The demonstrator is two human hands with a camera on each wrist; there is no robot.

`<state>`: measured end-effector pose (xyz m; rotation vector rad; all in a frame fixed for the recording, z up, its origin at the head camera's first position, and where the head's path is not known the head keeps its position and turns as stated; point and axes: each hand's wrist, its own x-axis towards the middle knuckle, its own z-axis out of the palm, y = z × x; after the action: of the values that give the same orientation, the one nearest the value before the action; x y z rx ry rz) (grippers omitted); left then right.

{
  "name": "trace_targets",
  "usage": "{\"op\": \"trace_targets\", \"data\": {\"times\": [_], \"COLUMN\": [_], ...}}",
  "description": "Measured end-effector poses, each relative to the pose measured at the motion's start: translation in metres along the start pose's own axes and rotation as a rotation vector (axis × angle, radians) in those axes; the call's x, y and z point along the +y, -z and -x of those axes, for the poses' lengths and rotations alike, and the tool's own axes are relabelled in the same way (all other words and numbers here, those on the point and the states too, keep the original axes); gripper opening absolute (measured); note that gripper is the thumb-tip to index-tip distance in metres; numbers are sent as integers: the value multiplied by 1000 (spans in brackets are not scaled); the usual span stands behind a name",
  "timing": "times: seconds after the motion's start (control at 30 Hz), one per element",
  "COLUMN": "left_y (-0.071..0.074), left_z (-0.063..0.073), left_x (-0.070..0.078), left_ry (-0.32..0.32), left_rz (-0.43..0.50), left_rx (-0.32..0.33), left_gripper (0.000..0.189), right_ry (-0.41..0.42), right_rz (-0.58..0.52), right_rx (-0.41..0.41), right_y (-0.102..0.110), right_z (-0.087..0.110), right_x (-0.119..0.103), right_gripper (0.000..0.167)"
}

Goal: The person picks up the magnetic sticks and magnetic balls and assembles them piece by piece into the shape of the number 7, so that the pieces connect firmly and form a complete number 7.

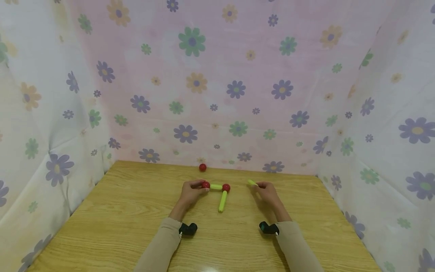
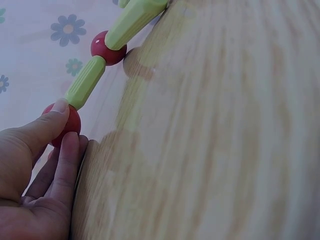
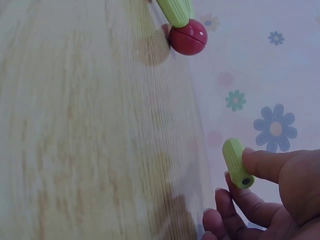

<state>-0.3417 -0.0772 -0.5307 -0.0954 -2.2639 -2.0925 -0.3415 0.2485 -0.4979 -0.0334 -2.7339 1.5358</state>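
My left hand (image 1: 191, 193) pinches a red ball (image 1: 205, 185) between thumb and fingers. From that ball a short lime-green rod (image 1: 216, 186) runs right to a second red ball (image 1: 226, 187). A longer lime-green rod (image 1: 222, 201) slants from the second ball toward me, so the pieces form a bent chain. To the right, apart from the chain, my right hand (image 1: 268, 194) pinches a loose lime-green rod (image 3: 237, 164). A dark round spot shows in the rod's end in the right wrist view.
A single red ball (image 1: 202, 167) lies near the back edge of the wooden table (image 1: 112, 219). Flower-patterned cloth (image 1: 217, 94) hangs behind the table and along both sides. A black wrist device (image 1: 188, 229) is at the left sleeve and another (image 1: 269, 228) at the right.
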Motion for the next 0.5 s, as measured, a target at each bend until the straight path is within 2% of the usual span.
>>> {"op": "trace_targets", "data": {"times": [0.5], "left_y": [-1], "left_z": [2], "left_x": [3], "left_ry": [-14], "left_rz": [-2], "left_rx": [-5], "left_gripper": [43], "right_ry": [62], "right_rz": [-117], "right_rx": [-36], "right_y": [-12], "right_z": [11], "right_x": [-10], "right_gripper": [37]}}
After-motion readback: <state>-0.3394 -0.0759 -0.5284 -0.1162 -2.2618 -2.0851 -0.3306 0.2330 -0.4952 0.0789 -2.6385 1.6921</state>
